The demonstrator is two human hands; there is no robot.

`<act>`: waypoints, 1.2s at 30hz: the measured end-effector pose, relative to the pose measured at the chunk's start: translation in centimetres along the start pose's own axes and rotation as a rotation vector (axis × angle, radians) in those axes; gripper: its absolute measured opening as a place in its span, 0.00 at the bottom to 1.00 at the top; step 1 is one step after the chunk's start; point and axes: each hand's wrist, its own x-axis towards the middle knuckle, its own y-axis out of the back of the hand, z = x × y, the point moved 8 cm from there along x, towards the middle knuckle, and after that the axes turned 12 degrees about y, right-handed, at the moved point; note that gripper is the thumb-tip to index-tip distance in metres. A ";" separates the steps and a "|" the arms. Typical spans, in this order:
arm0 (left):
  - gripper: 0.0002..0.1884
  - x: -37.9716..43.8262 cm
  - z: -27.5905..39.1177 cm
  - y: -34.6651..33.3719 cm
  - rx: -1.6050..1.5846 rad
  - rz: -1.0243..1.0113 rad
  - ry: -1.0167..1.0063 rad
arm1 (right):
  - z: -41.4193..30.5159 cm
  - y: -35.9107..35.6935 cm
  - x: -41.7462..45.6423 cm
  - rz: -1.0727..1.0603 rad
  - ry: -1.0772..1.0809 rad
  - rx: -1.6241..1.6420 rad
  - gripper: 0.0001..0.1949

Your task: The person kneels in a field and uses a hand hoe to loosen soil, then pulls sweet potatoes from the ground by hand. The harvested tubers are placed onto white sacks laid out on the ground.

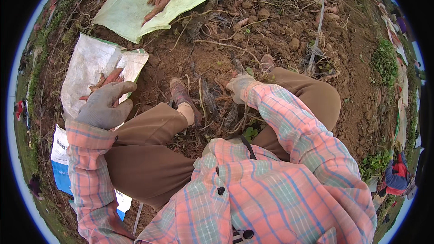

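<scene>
My left hand (107,104), in a grey work glove, is held over the near edge of a white woven sack (90,56), its thumb and fingers apart. Reddish sweet potatoes (110,78) lie on that sack, just beyond the fingers. Between my feet, my right hand (240,88), also gloved, reaches down to the soil among thin roots and dry stems (222,98). Its fingers are bent, and I cannot tell whether they grip anything. A small reddish tip shows beside the knuckles. More sweet potatoes (160,5) lie in a pile on a pale green sheet (118,13) farther off.
Loose brown soil with clods (295,43) and vines surrounds me. A long pale stalk (318,23) crosses the ground at the upper right. A blue and white printed sack (61,169) lies by my left arm. A person in red and blue (396,176) is at the far right.
</scene>
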 end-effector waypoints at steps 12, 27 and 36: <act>0.26 24.2 -13.4 -9.9 0.036 -0.308 0.245 | 6.9 18.0 -3.0 0.178 -0.115 0.320 0.27; 0.33 50.3 -11.3 -19.6 0.523 -0.160 0.341 | 21.0 10.3 2.5 0.469 -0.128 1.212 0.20; 0.32 39.8 -18.4 -26.1 0.248 -0.477 0.355 | 23.7 9.7 0.7 0.612 -0.166 1.517 0.22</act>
